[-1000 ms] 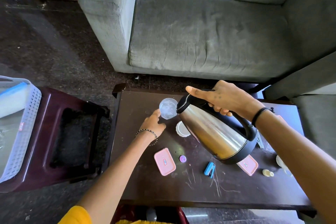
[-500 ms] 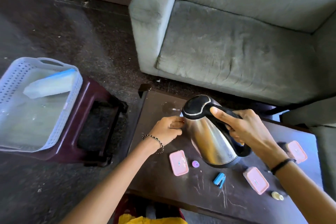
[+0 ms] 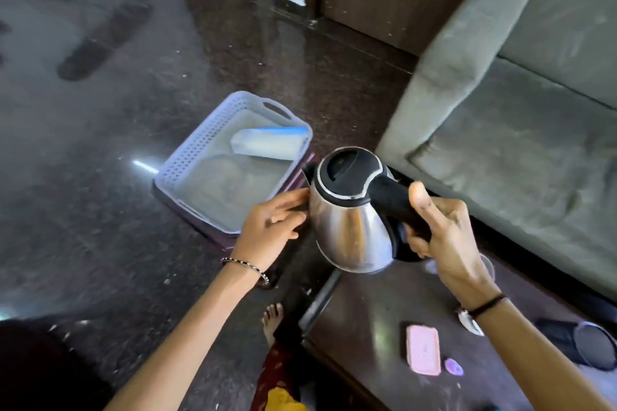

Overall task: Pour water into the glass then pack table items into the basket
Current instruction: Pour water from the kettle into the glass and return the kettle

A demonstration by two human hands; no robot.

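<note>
The right hand (image 3: 444, 237) grips the upright kettle (image 3: 350, 220) by its handle, left hand (image 3: 270, 227) fingers flat against its side, with the basket (image 3: 187, 160) just left and farther off.

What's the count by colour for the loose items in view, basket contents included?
Steel and black: 1, kettle
Pink: 1, container
Purple: 1, small cap
White and blue: 1, box in the basket
Total: 4
</note>
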